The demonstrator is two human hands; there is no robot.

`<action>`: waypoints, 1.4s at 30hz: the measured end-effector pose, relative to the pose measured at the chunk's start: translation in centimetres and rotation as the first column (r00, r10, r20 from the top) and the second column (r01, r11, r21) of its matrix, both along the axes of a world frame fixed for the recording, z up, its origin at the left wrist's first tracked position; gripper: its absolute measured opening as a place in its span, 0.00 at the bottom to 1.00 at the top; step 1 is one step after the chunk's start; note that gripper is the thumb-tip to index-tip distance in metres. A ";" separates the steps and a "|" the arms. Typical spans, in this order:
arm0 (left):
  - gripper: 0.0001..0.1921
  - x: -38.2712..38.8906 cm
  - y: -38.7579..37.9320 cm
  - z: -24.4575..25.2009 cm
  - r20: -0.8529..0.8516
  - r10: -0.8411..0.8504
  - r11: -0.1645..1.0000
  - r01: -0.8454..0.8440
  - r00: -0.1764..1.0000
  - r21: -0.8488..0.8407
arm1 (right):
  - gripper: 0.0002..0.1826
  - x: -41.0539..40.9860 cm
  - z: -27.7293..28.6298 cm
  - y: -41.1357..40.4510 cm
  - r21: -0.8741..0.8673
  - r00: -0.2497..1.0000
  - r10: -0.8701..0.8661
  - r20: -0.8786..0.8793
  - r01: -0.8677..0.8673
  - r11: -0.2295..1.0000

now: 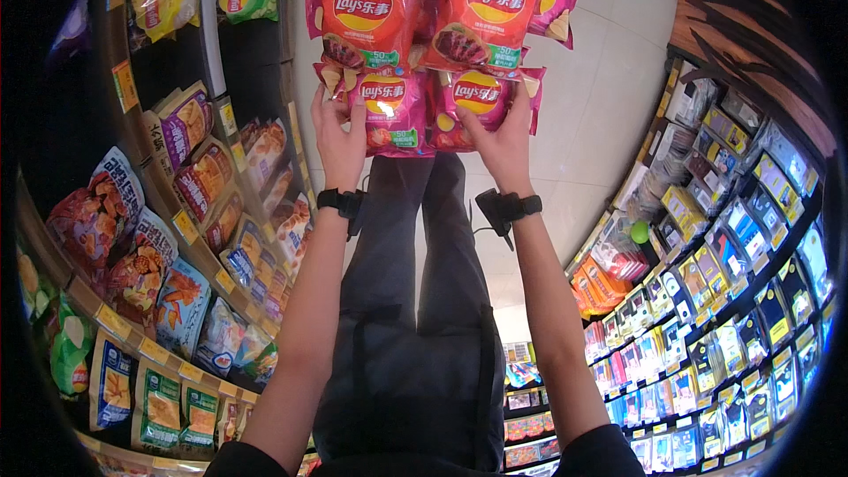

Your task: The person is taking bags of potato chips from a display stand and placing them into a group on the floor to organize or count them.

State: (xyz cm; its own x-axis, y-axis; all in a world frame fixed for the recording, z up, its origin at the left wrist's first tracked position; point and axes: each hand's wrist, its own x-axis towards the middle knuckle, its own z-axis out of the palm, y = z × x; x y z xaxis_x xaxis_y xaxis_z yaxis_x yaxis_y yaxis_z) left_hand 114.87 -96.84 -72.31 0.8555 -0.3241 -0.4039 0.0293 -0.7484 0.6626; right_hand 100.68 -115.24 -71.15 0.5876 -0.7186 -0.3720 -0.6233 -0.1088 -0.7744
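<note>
A stack of Lay's potato chip bags is held out in front of my legs, at the top of the view. Two red bags, the left one (371, 20) and the right one (489, 10), lie uppermost. Below them show a left magenta bag (395, 112) and a right magenta bag (474, 96). My left hand (338, 136) grips the left magenta bag by its outer side, thumb on the front. On the other side, my right hand (507, 146) clasps the right magenta bag. More magenta packaging (563, 3) sticks out behind; the bags' undersides are hidden.
Shelves of bagged snacks (142, 265) run along my left, with price tags on their edges (126, 86). More chip bags (165, 3) sit at the upper left. Racks of packaged goods (722, 265) curve along my right. Pale floor tiles (609, 79) lie between.
</note>
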 end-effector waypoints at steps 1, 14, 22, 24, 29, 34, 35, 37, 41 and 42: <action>0.26 -0.2 -0.5 0.4 -0.047 0.061 0.998 -0.062 0.997 -0.032 | 0.48 -0.2 0.2 -0.1 -0.001 1.000 0.001 -0.004 -0.001 1.000; 0.37 3.0 0.2 -1.0 -0.147 0.298 0.951 -0.307 0.943 -0.040 | 0.33 -4.3 -3.5 -6.6 0.033 0.898 -0.422 -0.127 0.429 0.903; 0.27 9.0 -3.7 2.7 0.291 -0.011 0.996 0.036 0.957 -0.082 | 0.33 2.2 -0.5 -10.9 -0.191 0.972 -0.204 0.118 0.224 0.956; 0.33 9.0 -6.1 3.4 0.203 -0.037 0.996 0.053 0.978 -0.069 | 0.32 3.5 -0.9 -13.0 -0.241 0.973 -0.171 0.152 0.205 0.949; 0.48 8.9 -9.2 4.9 0.258 -0.144 0.988 0.125 0.955 0.086 | 0.31 8.4 0.8 -13.4 -0.442 0.988 0.091 0.121 -0.029 0.897; 0.50 8.4 -10.8 4.7 0.368 -0.170 0.982 0.125 0.914 0.143 | 0.34 12.0 1.5 -12.6 -0.494 0.927 0.373 -0.036 -0.341 0.799; 0.50 8.4 -10.9 4.5 0.369 -0.142 0.986 0.097 0.918 0.138 | 0.34 12.3 1.5 -12.7 -0.494 0.927 0.373 -0.035 -0.341 0.800; 0.50 8.5 -11.1 4.2 0.332 -0.100 0.989 0.057 0.938 0.137 | 0.36 12.5 1.3 -12.9 -0.460 0.906 0.414 -0.091 -0.407 0.789; 0.50 8.7 -11.5 4.5 0.179 0.045 0.988 -0.070 0.983 0.135 | 0.36 12.3 1.3 -13.2 -0.469 0.880 0.467 -0.083 -0.448 0.761; 0.50 8.8 -11.6 4.5 0.178 0.046 0.988 -0.071 0.983 0.134 | 0.36 12.2 1.4 -13.2 -0.479 0.868 0.488 -0.096 -0.470 0.741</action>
State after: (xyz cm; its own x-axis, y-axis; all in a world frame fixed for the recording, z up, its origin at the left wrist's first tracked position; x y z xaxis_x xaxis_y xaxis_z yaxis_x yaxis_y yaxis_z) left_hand 123.72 -108.44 -67.77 0.9323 -0.2223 -0.2852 -0.0305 -0.8343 0.5505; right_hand 112.93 -128.41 -69.78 0.9078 -0.4177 -0.0366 -0.3640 -0.7417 -0.5634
